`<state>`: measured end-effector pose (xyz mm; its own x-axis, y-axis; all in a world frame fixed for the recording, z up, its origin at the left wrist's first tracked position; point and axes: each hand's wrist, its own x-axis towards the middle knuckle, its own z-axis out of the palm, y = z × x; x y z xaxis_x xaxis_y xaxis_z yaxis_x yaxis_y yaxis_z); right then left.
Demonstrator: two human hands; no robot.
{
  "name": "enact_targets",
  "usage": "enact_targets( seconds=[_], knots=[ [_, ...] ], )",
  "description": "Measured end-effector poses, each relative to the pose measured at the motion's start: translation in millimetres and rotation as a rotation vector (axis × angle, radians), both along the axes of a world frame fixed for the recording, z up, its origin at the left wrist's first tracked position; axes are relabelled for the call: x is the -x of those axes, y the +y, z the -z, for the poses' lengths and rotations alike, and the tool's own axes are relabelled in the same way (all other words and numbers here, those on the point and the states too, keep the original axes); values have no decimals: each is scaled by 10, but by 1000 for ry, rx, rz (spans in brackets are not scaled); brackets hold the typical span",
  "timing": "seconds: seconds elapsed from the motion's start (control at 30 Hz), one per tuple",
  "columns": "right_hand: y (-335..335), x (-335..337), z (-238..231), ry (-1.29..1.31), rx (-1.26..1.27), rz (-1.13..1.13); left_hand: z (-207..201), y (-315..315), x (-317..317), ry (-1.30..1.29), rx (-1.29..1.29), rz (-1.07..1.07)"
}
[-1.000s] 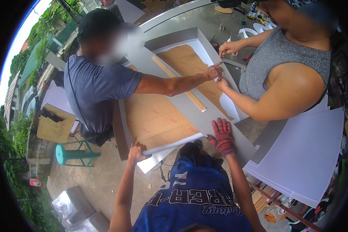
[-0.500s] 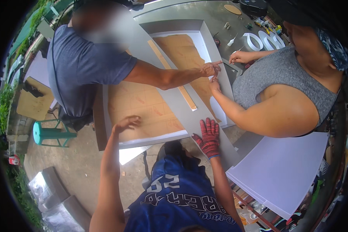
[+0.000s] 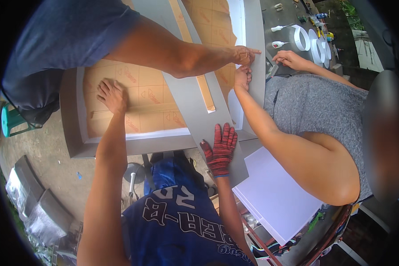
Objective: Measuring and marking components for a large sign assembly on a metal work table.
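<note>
A shallow grey tray-like panel (image 3: 159, 142) with raised walls lies before me, its inside covered by brown protective paper (image 3: 142, 88). My bare left hand (image 3: 113, 96) rests on that paper, fingers spread. In a red and black striped knit glove, my right hand (image 3: 221, 148) lies flat on a long grey strip (image 3: 199, 115), which runs diagonally across the panel. A strip of brown paper (image 3: 206, 95) runs along part of its face. Over the panel's right wall, one co-worker's hand (image 3: 244, 55) meets another co-worker's hand (image 3: 242, 77); what their fingers hold is hidden.
White ring-shaped bands (image 3: 301, 37) and small bottles (image 3: 279, 44) stand on the dark table at the far right. A white panel (image 3: 275, 190) lies at my right. On the floor are wrapped grey pieces (image 3: 44, 217) and a green stool (image 3: 9, 119) at left.
My left hand has come down onto the brown paper from above the panel's near side. My view has shifted closer; my gloved right hand stays on the grey strip.
</note>
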<state>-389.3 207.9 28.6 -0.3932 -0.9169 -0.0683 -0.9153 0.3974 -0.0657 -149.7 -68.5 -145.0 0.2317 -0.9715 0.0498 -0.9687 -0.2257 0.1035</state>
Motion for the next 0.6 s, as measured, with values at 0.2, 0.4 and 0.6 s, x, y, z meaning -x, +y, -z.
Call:
enact_targets(
  seconds=[0.2,0.4,0.6],
  knots=[
    [-175,60,-7,-28,-19,74,37,-5,-27,-66,-4,1],
    [-160,98,-65,-24,-10,92,273,50,-60,-203,69,117],
    [-272,-46,77,-80,-3,41,148,26,-386,-279,58,57]
  ],
)
